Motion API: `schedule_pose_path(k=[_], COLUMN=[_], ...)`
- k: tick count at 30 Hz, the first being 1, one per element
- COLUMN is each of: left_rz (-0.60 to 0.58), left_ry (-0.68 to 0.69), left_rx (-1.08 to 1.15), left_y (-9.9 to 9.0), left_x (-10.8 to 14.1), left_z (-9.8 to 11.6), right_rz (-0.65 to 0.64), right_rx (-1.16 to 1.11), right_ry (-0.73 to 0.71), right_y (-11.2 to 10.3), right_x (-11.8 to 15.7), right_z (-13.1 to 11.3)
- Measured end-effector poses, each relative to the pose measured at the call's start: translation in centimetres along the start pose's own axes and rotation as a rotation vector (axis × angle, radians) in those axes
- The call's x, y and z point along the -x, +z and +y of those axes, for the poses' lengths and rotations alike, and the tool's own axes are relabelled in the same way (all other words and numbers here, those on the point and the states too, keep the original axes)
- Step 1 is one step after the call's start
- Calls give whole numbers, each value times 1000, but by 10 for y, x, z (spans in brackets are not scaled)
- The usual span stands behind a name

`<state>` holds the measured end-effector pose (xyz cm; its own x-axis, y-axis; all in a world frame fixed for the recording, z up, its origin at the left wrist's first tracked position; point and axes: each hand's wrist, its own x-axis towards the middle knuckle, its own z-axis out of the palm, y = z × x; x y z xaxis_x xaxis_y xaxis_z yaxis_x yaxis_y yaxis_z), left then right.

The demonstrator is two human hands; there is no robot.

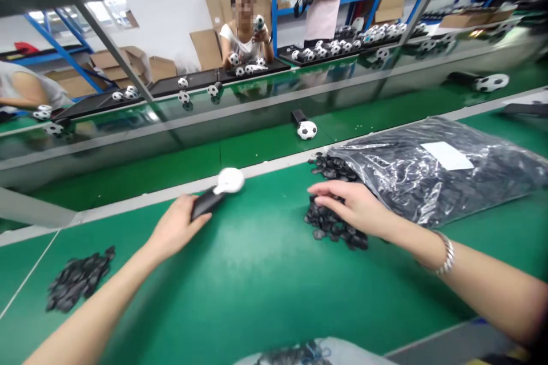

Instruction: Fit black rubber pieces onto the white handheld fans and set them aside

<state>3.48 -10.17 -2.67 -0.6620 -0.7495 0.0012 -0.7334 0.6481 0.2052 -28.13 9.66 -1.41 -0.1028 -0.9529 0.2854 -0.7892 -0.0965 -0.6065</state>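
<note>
My left hand (180,222) is closed around the black handle of a device with a round white head (231,181), which points up and to the right. At the pile of small black pieces (329,221) beside the plastic bag, my right hand (342,202) has its thumb and fingertips close together in a pinch. What lies between those fingertips is too small to make out. The clear plastic bag (454,194) with a white label holds many black pieces, and its open end faces the pile.
Another black pile (79,280) lies at left on the green table (240,296). Beyond the pale rail, a football-headed device (307,129) rests on a green belt (257,151), with another (492,82) farther right. People work across the line near black trays (192,81).
</note>
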Motion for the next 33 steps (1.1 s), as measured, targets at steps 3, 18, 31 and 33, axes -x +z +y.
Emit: schedule_pose_path(k=[3, 18, 31, 33], left_rz=[-121, -126, -62, -60], left_ry=[160, 277, 188, 192], left_rx=[26, 380, 340, 342], left_y=[13, 29, 38, 38], left_x=[36, -6, -3, -3], left_z=[39, 94, 98, 97], right_rz=[-26, -140, -149, -150], right_rx=[-64, -49, 107, 77], right_ry=[-35, -295, -350, -319], right_y=[11, 51, 75, 77], right_x=[-9, -18, -21, -22], right_z=[-12, -33, -31, -32])
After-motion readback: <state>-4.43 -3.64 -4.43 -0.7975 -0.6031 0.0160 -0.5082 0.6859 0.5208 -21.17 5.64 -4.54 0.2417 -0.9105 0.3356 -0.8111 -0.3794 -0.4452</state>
